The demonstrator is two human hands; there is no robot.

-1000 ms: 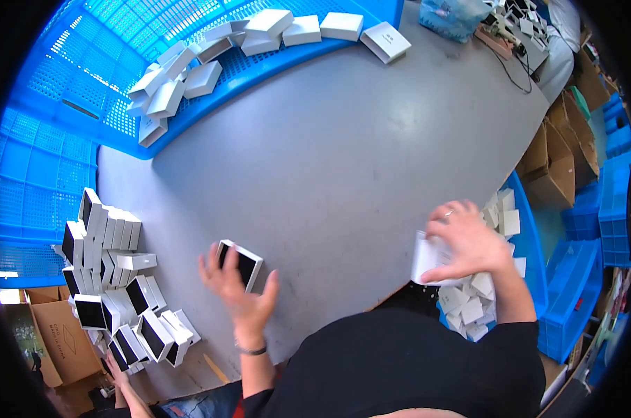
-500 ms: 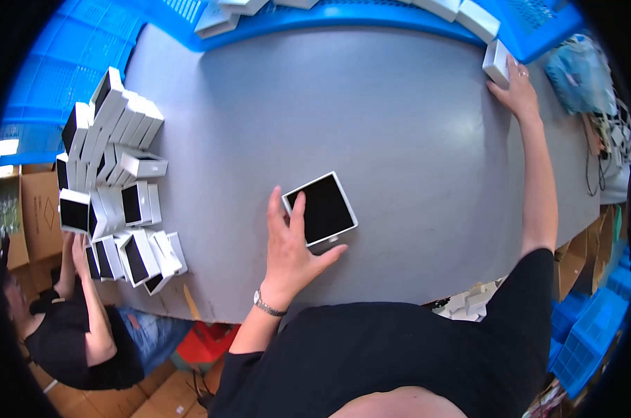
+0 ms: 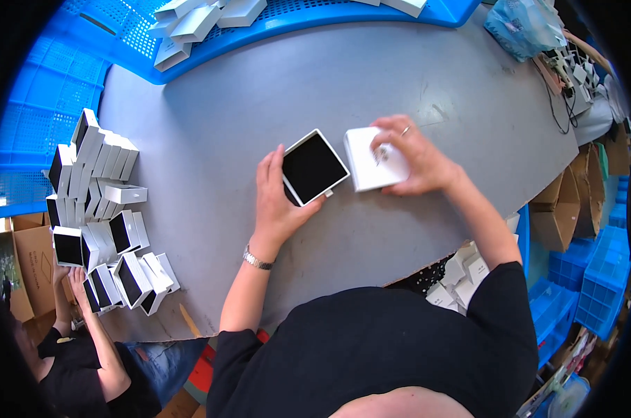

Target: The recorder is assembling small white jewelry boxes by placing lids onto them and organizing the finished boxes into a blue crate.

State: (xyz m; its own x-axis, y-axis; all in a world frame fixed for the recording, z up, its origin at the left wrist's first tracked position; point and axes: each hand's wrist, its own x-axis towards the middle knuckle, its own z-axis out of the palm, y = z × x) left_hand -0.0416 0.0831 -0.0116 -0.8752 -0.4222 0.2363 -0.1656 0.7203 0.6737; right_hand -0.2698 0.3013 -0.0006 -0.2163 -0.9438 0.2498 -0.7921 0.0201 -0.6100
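My left hand (image 3: 275, 203) grips a small open white box with a black insert (image 3: 313, 167), tilted just above the grey table (image 3: 211, 125). Its thumb presses the box's near edge. Right beside it, my right hand (image 3: 414, 157) holds a white lid (image 3: 372, 161) flat-side up, fingers spread over its top and right part. The box and the lid nearly touch at the table's middle.
Several finished white and black boxes (image 3: 96, 209) are stacked along the table's left edge, where another person's hand (image 3: 70, 277) reaches. A blue crate (image 3: 274, 17) with white lids lies at the far edge. Cardboard cartons (image 3: 563, 209) and blue bins (image 3: 594, 279) stand at the right.
My right hand has come back from the far right crate with a white lid and set it next to the black-insert box, which my left hand kept holding.
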